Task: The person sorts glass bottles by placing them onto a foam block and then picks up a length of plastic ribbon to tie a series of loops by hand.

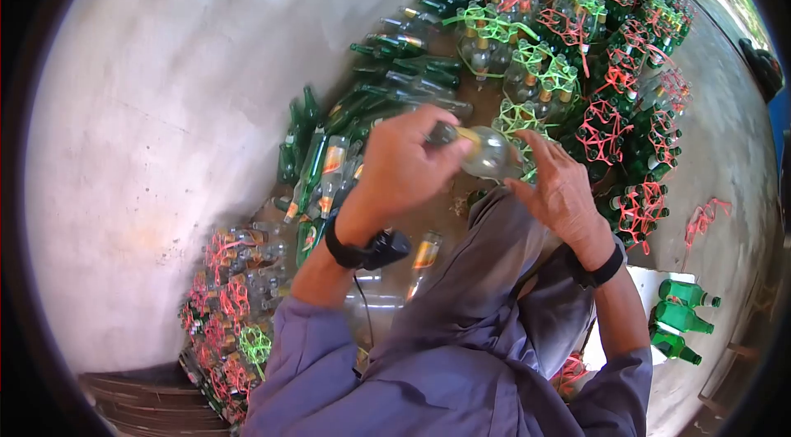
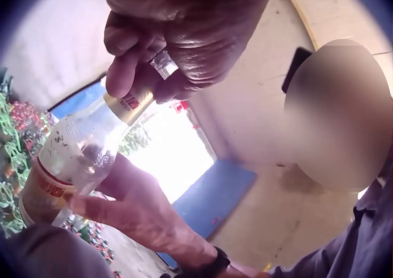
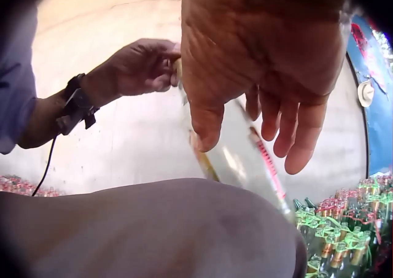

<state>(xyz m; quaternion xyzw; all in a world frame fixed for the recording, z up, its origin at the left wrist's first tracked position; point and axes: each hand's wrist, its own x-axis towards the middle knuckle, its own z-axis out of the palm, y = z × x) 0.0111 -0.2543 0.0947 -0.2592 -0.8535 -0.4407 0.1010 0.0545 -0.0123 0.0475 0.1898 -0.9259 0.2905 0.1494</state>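
My left hand [image 1: 404, 158] grips a clear glass bottle [image 1: 492, 154] by its neck, over the gold foil. The left wrist view shows the bottle [image 2: 77, 146] tilted, with a red and gold label low on its body. My right hand [image 1: 567, 194] is beside the lower body, thumb and fingers spread loosely around it. From the left wrist, the right hand's thumb overlaps the label. In the right wrist view the right hand [image 3: 264, 63] has its fingers extended and apart, close to the bottle [image 3: 236, 152]. A raised knee [image 3: 153, 229] lies below the bottle.
Loose green bottles [image 1: 395, 79] lie along the wall. Bundles of bottles tied with green and pink strips [image 1: 606, 128] stand ahead and right; more tied bundles [image 1: 231, 297] are at the left. Several green bottles [image 1: 682, 317] lie at right. A labelled bottle [image 1: 426, 254] lies between the arms.
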